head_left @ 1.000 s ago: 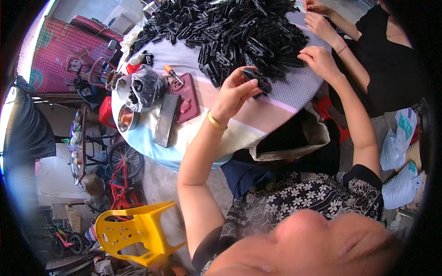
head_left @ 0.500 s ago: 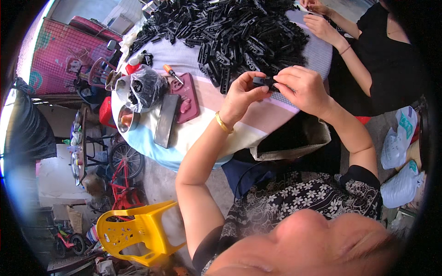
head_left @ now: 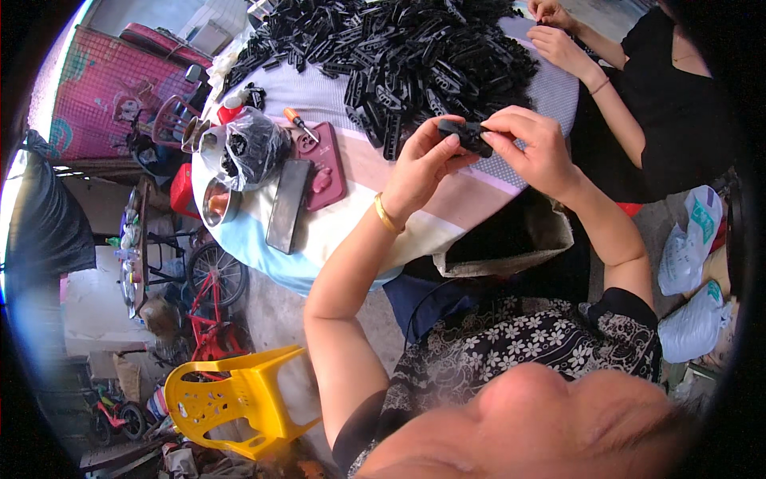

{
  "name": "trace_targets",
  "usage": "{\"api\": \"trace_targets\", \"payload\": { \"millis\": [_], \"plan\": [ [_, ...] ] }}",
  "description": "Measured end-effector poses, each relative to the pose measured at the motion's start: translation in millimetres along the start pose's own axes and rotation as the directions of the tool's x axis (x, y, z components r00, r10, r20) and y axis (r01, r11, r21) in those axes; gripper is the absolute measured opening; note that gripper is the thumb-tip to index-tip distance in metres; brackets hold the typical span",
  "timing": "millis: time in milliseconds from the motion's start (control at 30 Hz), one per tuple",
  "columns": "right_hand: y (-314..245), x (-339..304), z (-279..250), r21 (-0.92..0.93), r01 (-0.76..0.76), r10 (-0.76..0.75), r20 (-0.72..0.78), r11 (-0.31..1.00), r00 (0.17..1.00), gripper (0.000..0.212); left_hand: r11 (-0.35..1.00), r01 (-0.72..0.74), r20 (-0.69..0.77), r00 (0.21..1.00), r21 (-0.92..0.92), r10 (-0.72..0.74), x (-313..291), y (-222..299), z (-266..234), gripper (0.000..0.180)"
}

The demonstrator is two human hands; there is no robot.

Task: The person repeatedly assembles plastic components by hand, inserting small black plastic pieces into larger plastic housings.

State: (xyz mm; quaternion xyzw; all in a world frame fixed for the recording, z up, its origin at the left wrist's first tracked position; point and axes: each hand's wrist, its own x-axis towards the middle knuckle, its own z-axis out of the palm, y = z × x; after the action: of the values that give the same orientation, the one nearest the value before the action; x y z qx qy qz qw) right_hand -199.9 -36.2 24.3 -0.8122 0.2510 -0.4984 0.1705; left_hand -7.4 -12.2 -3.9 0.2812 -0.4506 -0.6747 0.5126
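Observation:
Between my two hands is a small black plastic part (head_left: 464, 134), raised over the near edge of the table. My left hand (head_left: 424, 164) grips its left end between thumb and fingers. At the part's right end, my right hand (head_left: 531, 150) pinches with thumb and forefinger; whether a smaller piece is in that pinch I cannot make out. Just beyond my hands, a large heap of similar black plastic parts (head_left: 415, 68) covers the far side of the cloth-covered table (head_left: 383, 231).
Left on the table are a dark phone (head_left: 289, 206), a maroon phone case (head_left: 329, 180), an orange-handled screwdriver (head_left: 300, 124), a plastic bag (head_left: 259, 148) and a metal bowl (head_left: 219, 203). A co-worker's hands (head_left: 558, 48) are at the far right. A yellow chair (head_left: 255, 399) stands lower left.
The black part has turned between my fingers and more of it shows. My right hand has shifted slightly up, its fingers in a changed pinch. The view has tilted a little.

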Motion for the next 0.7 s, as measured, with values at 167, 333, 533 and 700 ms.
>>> {"api": "trace_targets", "payload": {
  "millis": [167, 333, 533, 700],
  "plan": [
    [-3, 2, -2, -0.061, 0.157, -0.154, 0.050, 0.986, 0.987, 0.012, 0.979, 0.031, 0.016, 0.999, -0.199, -0.028, -1, 0, 0, 0.030],
    [3, -1, -4, -0.077, 0.227, -0.216, 0.129, 0.971, 0.968, 0.015, 0.956, 0.281, 0.116, 0.955, -0.078, -0.272, -1, 7, -8, 0.029],
    [-2, -4, -1, -0.187, 0.343, -0.296, 0.236, 0.921, 0.925, 0.018, 0.926, 0.371, 0.014, 0.928, 0.075, -0.373, -2, 4, -3, 0.028],
    [-2, -7, -4, -0.281, 0.419, -0.324, 0.327, 0.864, 0.888, 0.020, 0.901, 0.406, -0.009, 0.912, 0.153, -0.409, -2, 5, -2, 0.030]
  ]
}}
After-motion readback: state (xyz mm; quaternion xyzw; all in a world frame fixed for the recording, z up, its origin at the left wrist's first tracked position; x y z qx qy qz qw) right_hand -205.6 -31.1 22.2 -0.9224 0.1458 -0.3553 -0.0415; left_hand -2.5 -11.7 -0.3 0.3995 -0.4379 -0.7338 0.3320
